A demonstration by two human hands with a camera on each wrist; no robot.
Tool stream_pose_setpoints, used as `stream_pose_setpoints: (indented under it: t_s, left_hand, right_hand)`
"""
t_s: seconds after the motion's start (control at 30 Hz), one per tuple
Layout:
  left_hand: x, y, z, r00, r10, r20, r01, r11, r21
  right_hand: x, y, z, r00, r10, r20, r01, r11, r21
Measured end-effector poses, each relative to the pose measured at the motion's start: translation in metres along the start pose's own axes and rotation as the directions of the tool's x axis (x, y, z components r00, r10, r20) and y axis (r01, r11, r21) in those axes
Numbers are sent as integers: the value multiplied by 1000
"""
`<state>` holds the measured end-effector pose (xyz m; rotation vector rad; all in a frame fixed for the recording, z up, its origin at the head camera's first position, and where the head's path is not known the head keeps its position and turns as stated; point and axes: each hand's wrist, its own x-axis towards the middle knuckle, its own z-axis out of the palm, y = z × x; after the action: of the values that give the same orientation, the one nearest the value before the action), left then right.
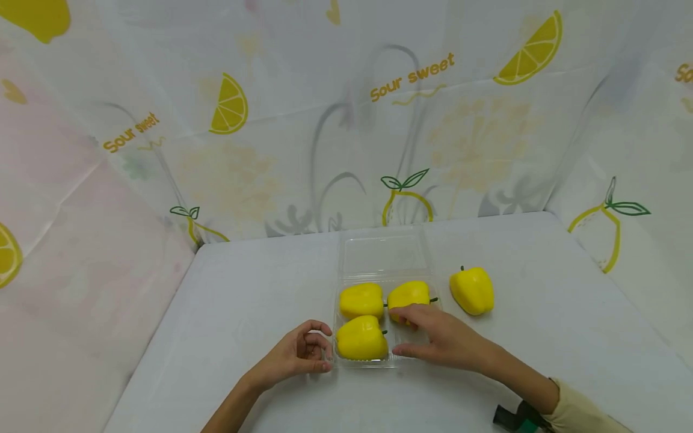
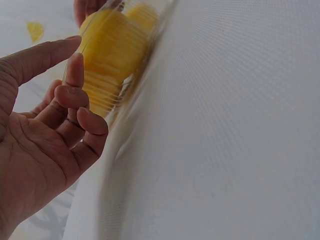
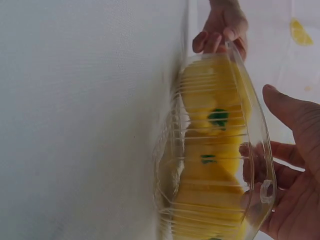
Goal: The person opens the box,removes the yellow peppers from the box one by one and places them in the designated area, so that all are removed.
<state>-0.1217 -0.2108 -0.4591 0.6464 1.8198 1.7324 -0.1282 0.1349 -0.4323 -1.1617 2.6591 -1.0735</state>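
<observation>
A clear plastic clamshell box (image 1: 397, 361) lies on the table with its lid (image 1: 385, 252) folded back. Inside are three yellow bell peppers: one at back left (image 1: 360, 300), one at front left (image 1: 361, 338) and one at back right (image 1: 408, 293). My right hand (image 1: 446, 337) reaches over the box's right side, fingertips at the back-right pepper and thumb spread apart from them. At the box's left edge is my left hand (image 1: 303, 352), fingers loosely bent with a gap to the thumb. The left wrist view shows its fingertips (image 2: 75, 70) beside the clear wall.
Another yellow bell pepper (image 1: 473, 291) lies on the white table (image 1: 260, 282), to the right of the box. A lemon-printed cloth (image 1: 303, 150) rises behind and at both sides. A dark object (image 1: 517, 418) shows beneath my right forearm.
</observation>
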Motion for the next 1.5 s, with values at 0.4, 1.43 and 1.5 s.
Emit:
stream_pose_setpoints:
  t_s: [0.4, 1.43, 1.5]
  left_hand:
    - [-1, -1, -1, 1000, 12, 9, -12, 1000, -12]
    - [0, -2, -2, 999, 27, 23, -27, 1000, -6]
    - [-1, -2, -2, 1000, 23, 21, -23, 1000, -7]
  right_hand:
    - [13, -7, 13, 999, -47, 10, 47, 999, 22]
    - [32, -23, 31, 998, 66, -12, -67, 991, -115]
    - [32, -23, 32, 998, 61, -17, -62, 992, -107]
